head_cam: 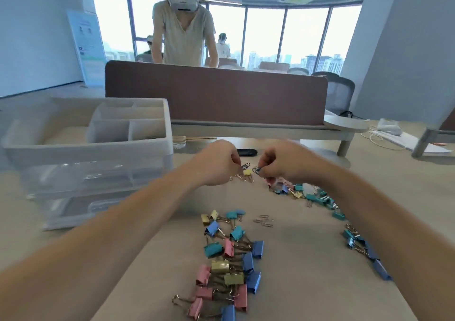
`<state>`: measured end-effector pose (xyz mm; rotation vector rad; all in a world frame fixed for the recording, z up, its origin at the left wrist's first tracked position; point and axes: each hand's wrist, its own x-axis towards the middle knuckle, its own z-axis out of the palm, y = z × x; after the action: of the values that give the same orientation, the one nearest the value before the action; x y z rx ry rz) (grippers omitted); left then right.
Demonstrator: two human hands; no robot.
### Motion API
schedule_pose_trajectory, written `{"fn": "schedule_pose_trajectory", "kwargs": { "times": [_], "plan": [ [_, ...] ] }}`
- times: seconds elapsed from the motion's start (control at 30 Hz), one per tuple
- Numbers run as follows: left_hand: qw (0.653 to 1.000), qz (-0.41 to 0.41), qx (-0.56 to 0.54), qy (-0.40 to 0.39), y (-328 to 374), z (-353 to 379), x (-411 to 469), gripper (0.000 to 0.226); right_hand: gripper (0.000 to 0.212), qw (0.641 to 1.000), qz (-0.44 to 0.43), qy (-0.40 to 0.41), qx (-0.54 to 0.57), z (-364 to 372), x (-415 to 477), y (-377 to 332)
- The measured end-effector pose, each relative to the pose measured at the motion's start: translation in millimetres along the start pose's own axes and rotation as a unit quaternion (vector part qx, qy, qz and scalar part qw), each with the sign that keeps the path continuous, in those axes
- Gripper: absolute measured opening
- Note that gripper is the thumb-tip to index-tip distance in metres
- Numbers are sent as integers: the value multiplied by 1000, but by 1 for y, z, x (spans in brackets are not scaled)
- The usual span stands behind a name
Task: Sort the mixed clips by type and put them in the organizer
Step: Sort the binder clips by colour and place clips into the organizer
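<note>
**Both hands at far edge of clip spread, centre frame**

Both forearms reach in from the lower corners and converge at centre frame, wrists level, knuckles up, hands close together but apart.

Right hand (pixel 283 164): fingers curled under, thumb and forefinger tips pinching a blue paper clip (pixel 256 169), which sticks out to the left of the fingertips, raised off the table (pixel 307 259).

Left hand (pixel 219 165): fingers curled, tips bunched and pointing down-right. A dark paper clip (pixel 245 166) sits right at the tips; cannot tell whether it is gripped or only beside them. A yellow binder clip (pixel 247 173) lies on the table just below, between the two hands.

Rest of the clips on the table:
- main binder clip pile (pixel 229 259), mixed pink, blue, teal and yellow, lower centre
- a few loose paper clips (pixel 263 221) just right of the pile's top
- strung-out line of binder clips (pixel 317 197), mostly teal and blue, under the right forearm and running to the lower right

Organizer (pixel 86 145): translucent, left of frame, open compartments on top, drawers below, well apart from both hands. Contents blurred.
</note>
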<state>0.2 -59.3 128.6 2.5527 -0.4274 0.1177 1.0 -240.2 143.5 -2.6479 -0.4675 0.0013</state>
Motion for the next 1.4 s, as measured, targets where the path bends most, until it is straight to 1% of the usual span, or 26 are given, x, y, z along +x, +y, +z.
{"fn": "schedule_pose_trajectory", "kwargs": {
  "times": [0.13, 0.3, 0.37, 0.43, 0.53, 0.63, 0.7, 0.77, 0.87, 0.97, 1.03, 1.1, 1.17, 1.27, 1.4],
  "plan": [
    [998, -28, 1, 62, -23, -53, -30, 12, 4, 999, -45, 3, 20, 2, 20, -56],
    [989, -55, 18, 133, -51, -117, -62, 12, 2, 991, -99, 24, 87, 1, 43, -124],
    [983, -70, 36, 163, -62, -144, -73, 11, 2, 989, -118, 19, 92, 2, 60, -152],
    [977, -93, 66, 178, -74, -162, -78, 11, 2, 987, -125, 13, 104, 7, 77, -176],
    [963, -135, 147, 179, -91, -177, -80, 10, 2, 985, -127, 11, 114, 19, 101, -205],
    [947, -132, 248, 153, -110, -177, -73, 15, 3, 987, -116, 11, 108, 31, 120, -222],
    [943, -126, 283, 118, -126, -175, -66, 16, 6, 990, -107, 8, 95, 38, 131, -227],
    [950, -120, 272, 97, -142, -173, -58, 14, 8, 991, -104, 10, 83, 45, 138, -230],
    [950, -106, 278, 92, -157, -172, -53, 17, 11, 992, -107, 14, 59, 54, 146, -234],
    [948, -82, 286, 116, -168, -173, -54, 21, 8, 993, -109, 21, 31, 60, 153, -238],
    [946, -76, 282, 144, -171, -176, -58, 18, 10, 993, -116, 17, 10, 63, 154, -243],
    [949, -78, 252, 173, -175, -182, -62, 12, 10, 990, -132, 0, -45, 68, 153, -249],
    [958, -78, 209, 177, -176, -185, -64, 14, 13, 982, -152, -25, -113, 69, 151, -253],
    [966, -79, 170, 177, -175, -188, -70, 15, 20, 975, -163, -56, -140, 72, 149, -258],
    [968, -89, 148, 183, -171, -186, -73, 19, 22, 974, -170, -50, -139, 73, 146, -258]
  ]
}}
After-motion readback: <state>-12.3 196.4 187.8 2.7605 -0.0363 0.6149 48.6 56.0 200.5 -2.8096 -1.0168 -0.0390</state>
